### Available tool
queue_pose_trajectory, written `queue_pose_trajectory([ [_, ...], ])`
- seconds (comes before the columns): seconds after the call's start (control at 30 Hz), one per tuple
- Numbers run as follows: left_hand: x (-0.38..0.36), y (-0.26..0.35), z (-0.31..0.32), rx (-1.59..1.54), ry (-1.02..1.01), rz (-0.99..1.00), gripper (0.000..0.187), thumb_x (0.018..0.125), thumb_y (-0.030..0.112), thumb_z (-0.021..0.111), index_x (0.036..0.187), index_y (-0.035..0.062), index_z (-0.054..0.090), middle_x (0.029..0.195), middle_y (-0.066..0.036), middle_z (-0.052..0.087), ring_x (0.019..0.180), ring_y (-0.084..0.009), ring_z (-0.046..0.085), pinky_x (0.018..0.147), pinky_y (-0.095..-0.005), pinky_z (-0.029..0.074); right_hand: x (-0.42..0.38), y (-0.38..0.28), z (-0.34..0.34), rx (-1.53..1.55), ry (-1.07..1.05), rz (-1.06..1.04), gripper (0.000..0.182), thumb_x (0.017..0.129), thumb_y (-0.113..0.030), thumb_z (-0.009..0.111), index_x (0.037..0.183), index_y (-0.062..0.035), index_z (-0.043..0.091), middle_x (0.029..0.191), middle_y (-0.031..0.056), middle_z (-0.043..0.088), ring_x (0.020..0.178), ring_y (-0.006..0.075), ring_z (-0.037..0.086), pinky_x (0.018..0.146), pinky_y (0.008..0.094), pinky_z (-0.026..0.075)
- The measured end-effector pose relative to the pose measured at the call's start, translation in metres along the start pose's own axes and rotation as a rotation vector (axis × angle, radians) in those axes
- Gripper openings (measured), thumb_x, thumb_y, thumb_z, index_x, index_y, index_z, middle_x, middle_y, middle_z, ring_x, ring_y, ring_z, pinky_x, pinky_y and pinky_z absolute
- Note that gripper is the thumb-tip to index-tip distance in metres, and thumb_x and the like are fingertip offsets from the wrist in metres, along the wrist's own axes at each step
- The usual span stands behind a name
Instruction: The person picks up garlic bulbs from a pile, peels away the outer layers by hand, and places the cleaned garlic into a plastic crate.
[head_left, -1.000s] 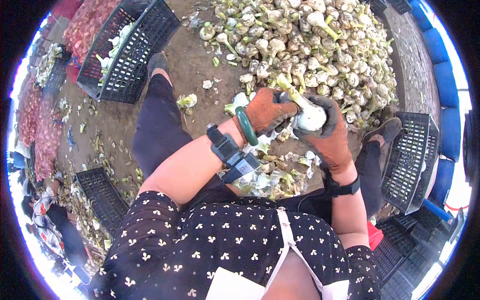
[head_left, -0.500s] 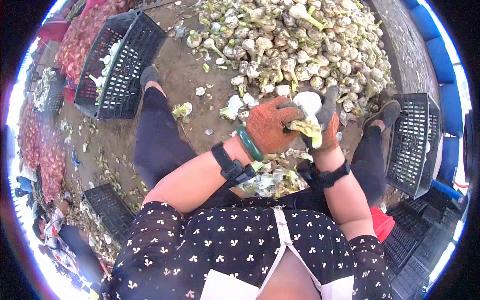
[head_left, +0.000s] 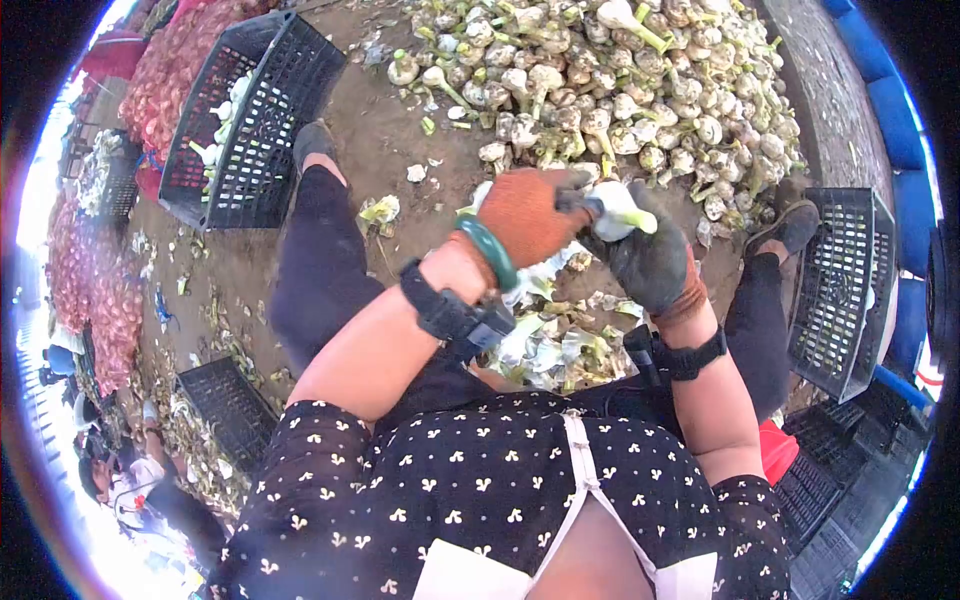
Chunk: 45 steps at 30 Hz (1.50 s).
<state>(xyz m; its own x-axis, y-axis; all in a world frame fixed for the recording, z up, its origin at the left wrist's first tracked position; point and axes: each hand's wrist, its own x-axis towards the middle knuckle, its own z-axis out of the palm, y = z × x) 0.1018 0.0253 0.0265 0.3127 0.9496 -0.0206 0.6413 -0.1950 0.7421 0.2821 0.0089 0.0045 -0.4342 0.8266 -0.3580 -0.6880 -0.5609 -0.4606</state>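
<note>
Since 0.5 s ago I see bulb (head_left: 615, 210) tipped sideways, stalk now pointing right, left hand (head_left: 525, 215) fingers clamped on its left end, right hand (head_left: 650, 262) fingers curled under it, above pile (head_left: 620, 90) edge, crate (head_left: 838, 290) on right.

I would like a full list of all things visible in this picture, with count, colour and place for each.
garlic bulb: one, white, held between both hands
garlic pile: many bulbs, whitish with green stalks, ground at top
peelings: heap, pale green, between the legs
crates: black; one at upper left with some white bulbs, one at right, one at lower left
mesh sacks: several, red, left edge
another person: one, lower left
left hand: orange glove, green bangle, on the bulb
right hand: dark glove, gripping the bulb
</note>
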Motion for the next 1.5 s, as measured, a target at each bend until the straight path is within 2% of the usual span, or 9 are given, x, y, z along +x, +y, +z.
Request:
queue_pose_trajectory([
  [0.23, -0.006, -0.001, 0.017, 0.229, 0.217, 0.240, 0.030, 0.071, 0.017, 0.062, 0.098, 0.0058, 0.057, 0.090, -0.016, 0.059, 0.080, -0.0339, 0.059, 0.067, -0.0413, 0.049, -0.019, -0.012, 0.011, -0.959, -0.124, -0.308, 0.035, 0.088, -0.017, 0.049, 0.117, 0.0039, 0.048, 0.111, 0.0134, 0.056, 0.099, 0.0237, 0.057, 0.085, 0.0372, 0.048],
  [0.43, 0.003, -0.005, -0.006, 0.374, 0.101, 0.393, 0.038, 0.070, 0.018, 0.062, 0.105, 0.0058, 0.053, 0.094, -0.016, 0.059, 0.081, -0.0327, 0.059, 0.066, -0.0409, 0.049, -0.029, -0.015, 0.036, -0.759, -0.063, 0.360, 0.053, 0.073, -0.014, 0.065, 0.118, 0.0053, 0.045, 0.102, 0.0142, 0.059, 0.089, 0.0234, 0.061, 0.081, 0.0317, 0.050],
  [0.53, 0.004, -0.004, -0.011, 0.062, 0.088, -0.080, 0.044, 0.079, 0.033, 0.062, 0.111, 0.0052, 0.051, 0.093, -0.019, 0.061, 0.087, -0.0337, 0.059, 0.070, -0.0411, 0.048, -0.024, -0.005, 0.027, -0.770, -0.019, 0.168, 0.046, 0.078, -0.024, 0.062, 0.114, 0.0015, 0.054, 0.102, 0.0090, 0.061, 0.092, 0.0158, 0.058, 0.082, 0.0286, 0.045],
  [0.83, -0.015, -0.007, 0.000, -0.559, -0.246, -0.174, 0.059, 0.073, 0.030, 0.066, 0.120, -0.0016, 0.048, 0.101, -0.016, 0.062, 0.082, -0.0184, 0.060, 0.072, -0.0298, 0.049, -0.012, -0.017, 0.003, -0.737, 0.264, -0.281, 0.042, 0.091, -0.031, 0.043, 0.115, 0.0024, 0.051, 0.104, 0.0146, 0.059, 0.086, 0.0211, 0.060, 0.076, 0.0293, 0.049],
  [0.9, -0.013, -0.009, -0.009, -0.982, -0.383, -0.249, 0.052, 0.076, 0.025, 0.062, 0.119, -0.0019, 0.049, 0.100, -0.013, 0.063, 0.077, -0.0143, 0.060, 0.067, -0.0264, 0.049, -0.005, -0.033, -0.028, -1.699, 0.372, -0.185, 0.038, 0.087, -0.028, 0.051, 0.113, -0.0010, 0.053, 0.093, 0.0144, 0.063, 0.086, 0.0232, 0.062, 0.075, 0.0340, 0.049],
  [1.1, -0.020, -0.010, -0.003, -1.164, -0.231, -0.366, 0.034, 0.078, 0.019, 0.055, 0.107, 0.0008, 0.055, 0.081, -0.005, 0.062, 0.058, -0.0100, 0.056, 0.049, -0.0222, 0.044, -0.015, -0.037, -0.024, -2.506, 0.226, 0.287, 0.040, 0.082, -0.041, 0.053, 0.103, -0.0078, 0.059, 0.091, 0.0172, 0.063, 0.084, 0.0339, 0.061, 0.074, 0.0410, 0.049],
  [1.23, -0.024, -0.020, 0.008, -1.170, 0.023, -0.462, 0.032, 0.079, 0.015, 0.054, 0.107, -0.0014, 0.054, 0.084, -0.007, 0.062, 0.060, -0.0115, 0.058, 0.050, -0.0230, 0.046, -0.012, -0.041, -0.019, -1.382, 0.217, -0.318, 0.053, 0.073, -0.026, 0.070, 0.120, -0.0090, 0.052, 0.103, 0.0139, 0.062, 0.092, 0.0198, 0.058, 0.079, 0.0325, 0.046],
  [1.43, -0.011, 0.020, 0.012, -1.037, -0.457, -0.194, 0.041, 0.074, 0.006, 0.056, 0.114, -0.0002, 0.053, 0.088, -0.008, 0.063, 0.074, -0.0147, 0.059, 0.060, -0.0240, 0.046, -0.023, -0.047, -0.041, -1.623, 0.556, -0.375, 0.033, 0.085, -0.030, 0.055, 0.105, -0.0032, 0.057, 0.097, 0.0145, 0.062, 0.087, 0.0254, 0.059, 0.076, 0.0372, 0.046],
  [1.5, -0.006, 0.032, 0.013, -0.986, -0.482, -0.197, 0.044, 0.075, 0.008, 0.056, 0.118, -0.0013, 0.050, 0.095, -0.009, 0.062, 0.076, -0.0137, 0.058, 0.060, -0.0238, 0.046, -0.026, -0.052, -0.036, -1.035, 0.382, -0.635, 0.040, 0.085, -0.033, 0.056, 0.111, -0.0026, 0.054, 0.109, 0.0121, 0.059, 0.101, 0.0230, 0.054, 0.082, 0.0358, 0.046],
])
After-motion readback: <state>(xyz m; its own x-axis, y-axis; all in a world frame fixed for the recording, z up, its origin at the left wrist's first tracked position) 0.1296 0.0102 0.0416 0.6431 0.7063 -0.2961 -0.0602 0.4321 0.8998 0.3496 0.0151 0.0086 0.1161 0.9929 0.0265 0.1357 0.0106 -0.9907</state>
